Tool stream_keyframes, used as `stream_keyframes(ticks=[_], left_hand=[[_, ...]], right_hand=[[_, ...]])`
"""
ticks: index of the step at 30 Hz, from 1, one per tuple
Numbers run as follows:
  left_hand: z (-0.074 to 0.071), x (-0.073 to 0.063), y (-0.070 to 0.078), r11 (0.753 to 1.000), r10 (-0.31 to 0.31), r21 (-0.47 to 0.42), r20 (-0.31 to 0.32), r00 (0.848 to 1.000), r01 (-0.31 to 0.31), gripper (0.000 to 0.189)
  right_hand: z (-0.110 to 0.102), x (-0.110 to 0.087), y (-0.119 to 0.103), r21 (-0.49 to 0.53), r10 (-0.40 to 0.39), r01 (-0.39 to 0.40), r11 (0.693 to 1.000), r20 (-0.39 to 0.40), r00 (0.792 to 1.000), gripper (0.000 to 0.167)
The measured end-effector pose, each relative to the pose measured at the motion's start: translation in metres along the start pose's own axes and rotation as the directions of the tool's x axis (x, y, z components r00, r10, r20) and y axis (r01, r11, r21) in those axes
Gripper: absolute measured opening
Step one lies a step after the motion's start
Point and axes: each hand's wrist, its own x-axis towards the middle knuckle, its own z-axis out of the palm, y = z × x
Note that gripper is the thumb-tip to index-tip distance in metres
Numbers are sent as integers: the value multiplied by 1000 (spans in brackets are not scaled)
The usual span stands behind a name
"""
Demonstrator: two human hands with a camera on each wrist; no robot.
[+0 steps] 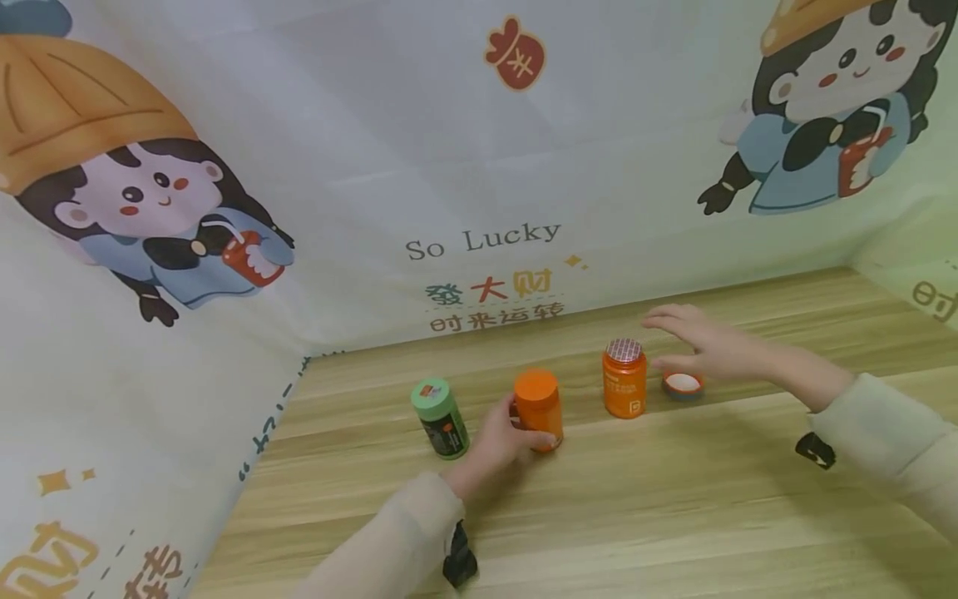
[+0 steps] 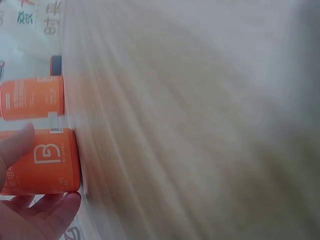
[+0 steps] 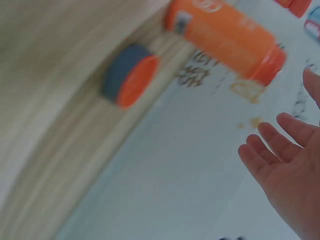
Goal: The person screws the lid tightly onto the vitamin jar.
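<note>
My left hand (image 1: 496, 443) holds an orange bottle (image 1: 539, 416) with an orange cap, which stands on the table. In the left wrist view its thumb and fingers reach round the two sides of that bottle (image 2: 45, 162). To its right is a second orange bottle (image 1: 624, 387), upright and without a cap, its mouth covered by a patterned seal. Beside this one lies a round lid (image 1: 683, 385), hollow side up, with a grey-blue side and an orange rim. My right hand (image 1: 699, 345) hovers by the lid and the uncapped bottle, fingers extended, holding nothing.
A green-capped dark bottle (image 1: 441, 423) stands left of my left hand. The wooden table (image 1: 636, 516) ends at a white printed cloth (image 1: 359, 208) behind and at the left. Black straps (image 1: 816, 450) hang at both wrists.
</note>
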Motion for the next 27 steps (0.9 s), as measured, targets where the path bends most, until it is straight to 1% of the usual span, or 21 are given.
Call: stream_keyframes(ticks=[3,5,7,11,13,19,22,24,26,27], left_hand=[[-1,6,-1,999,-24,-31,-31,999,23,58],[-1,10,-2,997,-40,-63,-50,998,37,58],[-2,14,-2,996,-54,-76,-71,996,49,58],[-3,19,-3,996,-57,-69,-96,994,51,58],[-3,19,-4,998,-50,-49,-104,993,46,57],[-2,17,-2,998,-51,-48,-111,992,46,59],[-1,15,3,996,-58,-73,-129,990,49,71],[-1,14,11,996,-45,-81,-157,987,32,81],[-1,12,21,998,-14,-61,-197,980,2,90],[-1,12,28,999,18,-29,-221,975,-25,92]], right_hand=[[2,-9,19,-20,40,-40,999,0,999,50],[4,-14,28,-26,48,-47,999,9,999,50],[6,-19,34,-19,70,-70,997,33,997,52],[9,-25,42,26,135,-138,990,101,986,63],[10,-26,44,40,155,-161,986,131,979,67],[14,-25,49,36,133,-141,989,176,975,70],[15,-26,51,40,129,-139,990,192,973,71],[15,-26,53,55,135,-150,987,207,969,73],[16,-27,54,60,149,-166,984,222,964,75],[16,-27,54,65,156,-175,982,228,961,75]])
